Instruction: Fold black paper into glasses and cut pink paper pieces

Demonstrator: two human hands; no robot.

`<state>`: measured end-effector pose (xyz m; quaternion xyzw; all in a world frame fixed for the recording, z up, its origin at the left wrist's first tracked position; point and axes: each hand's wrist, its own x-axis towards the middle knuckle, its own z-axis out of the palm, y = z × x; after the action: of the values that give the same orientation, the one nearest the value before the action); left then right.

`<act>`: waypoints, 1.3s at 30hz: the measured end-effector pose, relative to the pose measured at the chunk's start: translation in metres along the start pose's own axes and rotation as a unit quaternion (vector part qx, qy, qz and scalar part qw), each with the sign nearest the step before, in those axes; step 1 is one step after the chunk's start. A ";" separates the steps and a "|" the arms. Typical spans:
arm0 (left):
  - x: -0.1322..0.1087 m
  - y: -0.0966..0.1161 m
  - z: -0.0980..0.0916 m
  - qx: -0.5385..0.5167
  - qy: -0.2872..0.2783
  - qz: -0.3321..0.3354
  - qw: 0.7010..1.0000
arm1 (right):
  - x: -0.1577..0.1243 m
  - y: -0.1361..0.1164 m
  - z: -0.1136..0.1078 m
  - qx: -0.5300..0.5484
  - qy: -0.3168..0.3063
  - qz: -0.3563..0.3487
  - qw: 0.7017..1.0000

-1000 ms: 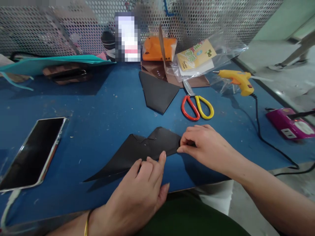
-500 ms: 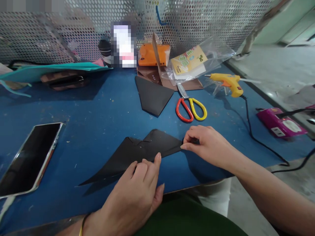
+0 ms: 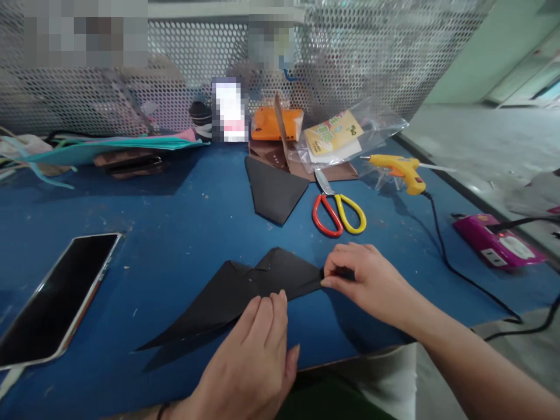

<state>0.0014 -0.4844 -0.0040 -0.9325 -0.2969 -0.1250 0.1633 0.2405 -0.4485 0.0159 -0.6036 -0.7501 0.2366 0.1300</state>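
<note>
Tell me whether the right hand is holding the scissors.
No, the right hand pinches one end of the black folded paper, and the scissors lie apart on the table.

Room light: moderate, diffuse, seemingly from far side. Soft shadows: nearward of black paper (image 3: 289,271) and right hand (image 3: 370,280). Glints: clear plastic bag (image 3: 382,125), far right. Mesh panel (image 3: 170,93), far: soft. Upright screen (image 3: 230,108): bright, pixelated.
</note>
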 end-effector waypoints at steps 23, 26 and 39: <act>-0.007 0.006 0.006 0.020 -0.038 0.007 0.999 | -0.013 -0.026 0.027 0.072 0.066 0.002 0.995; -0.008 0.006 0.005 0.021 -0.046 0.004 0.999 | -0.011 -0.026 0.022 0.042 0.035 -0.002 0.999; -0.010 0.006 0.006 0.015 -0.056 0.008 0.998 | -0.018 -0.023 0.024 0.041 0.061 0.005 0.997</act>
<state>-0.0017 -0.4915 -0.0144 -0.9379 -0.3000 -0.0665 0.1611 0.2138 -0.4745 0.0094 -0.6147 -0.7276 0.2307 0.1987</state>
